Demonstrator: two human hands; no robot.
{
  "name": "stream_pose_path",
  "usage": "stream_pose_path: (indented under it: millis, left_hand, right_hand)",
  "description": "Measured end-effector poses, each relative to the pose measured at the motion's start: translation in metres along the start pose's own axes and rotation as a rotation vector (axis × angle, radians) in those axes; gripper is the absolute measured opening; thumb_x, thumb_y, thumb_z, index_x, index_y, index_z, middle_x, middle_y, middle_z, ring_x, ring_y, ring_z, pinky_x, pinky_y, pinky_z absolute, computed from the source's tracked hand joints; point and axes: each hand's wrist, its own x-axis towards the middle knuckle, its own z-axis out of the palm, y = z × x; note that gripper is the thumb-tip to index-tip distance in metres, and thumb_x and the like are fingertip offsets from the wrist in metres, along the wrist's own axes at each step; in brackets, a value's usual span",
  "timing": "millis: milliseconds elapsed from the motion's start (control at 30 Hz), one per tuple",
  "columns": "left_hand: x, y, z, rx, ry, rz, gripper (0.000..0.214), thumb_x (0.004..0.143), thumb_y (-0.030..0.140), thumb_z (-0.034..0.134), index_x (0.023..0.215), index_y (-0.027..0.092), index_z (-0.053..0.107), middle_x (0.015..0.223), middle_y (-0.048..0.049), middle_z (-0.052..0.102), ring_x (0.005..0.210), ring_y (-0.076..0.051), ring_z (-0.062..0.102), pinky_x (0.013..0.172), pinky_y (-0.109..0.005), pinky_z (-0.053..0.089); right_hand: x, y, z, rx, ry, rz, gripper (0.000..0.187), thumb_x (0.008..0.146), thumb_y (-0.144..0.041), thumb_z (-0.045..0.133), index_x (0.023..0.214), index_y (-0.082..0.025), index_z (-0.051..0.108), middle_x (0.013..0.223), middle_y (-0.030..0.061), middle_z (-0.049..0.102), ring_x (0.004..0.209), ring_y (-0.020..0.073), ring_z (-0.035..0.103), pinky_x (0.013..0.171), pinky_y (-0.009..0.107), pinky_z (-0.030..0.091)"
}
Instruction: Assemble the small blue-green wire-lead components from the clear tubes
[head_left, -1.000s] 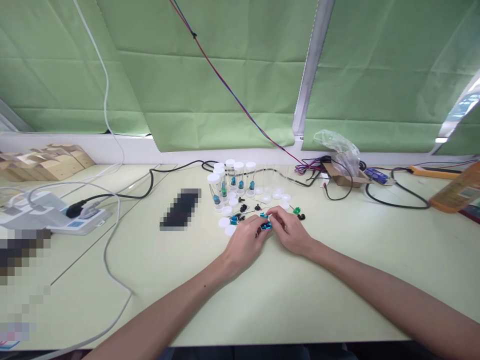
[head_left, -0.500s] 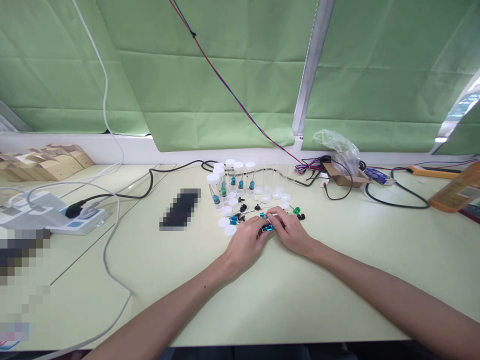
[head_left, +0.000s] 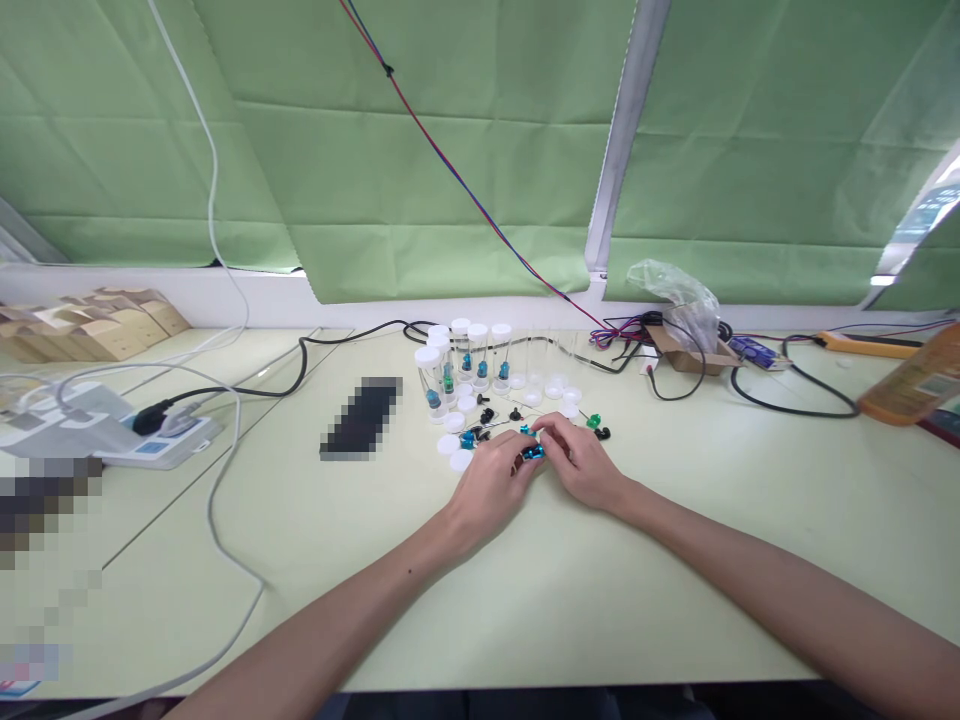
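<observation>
My left hand and my right hand meet on the pale green table, fingertips pinched together round a small shiny blue part. Just beyond them lie loose small parts: a blue one, black ones and a green one. Several clear vials with white caps stand behind, some holding blue or green parts. White caps lie loose beside my left hand.
A blurred dark patch lies left of the vials. A power strip with a black plug and white cables sit at far left. Cardboard boxes line the back left. Wires, a plastic bag and an orange meter crowd the back right.
My hands have barely shifted; the fingertips and the blue part dipped slightly and came back up.
</observation>
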Motion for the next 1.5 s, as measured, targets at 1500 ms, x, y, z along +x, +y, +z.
stream_pose_path:
  millis: [1500]
  left_hand:
    - [0.0002,0.0005,0.0,-0.001,-0.02,0.026,0.019,0.09,0.018,0.051,0.1,0.02,0.067,0.092,-0.0053,0.069,0.082,-0.019,0.062,0.073,-0.031,0.047]
  right_hand:
    - [0.0018,-0.0047,-0.0008,0.025,0.002,0.045,0.024,0.102,-0.034,0.034,0.102,-0.022,0.055,0.084,0.0017,0.063,0.068,0.015,0.057,0.066,0.027,0.042]
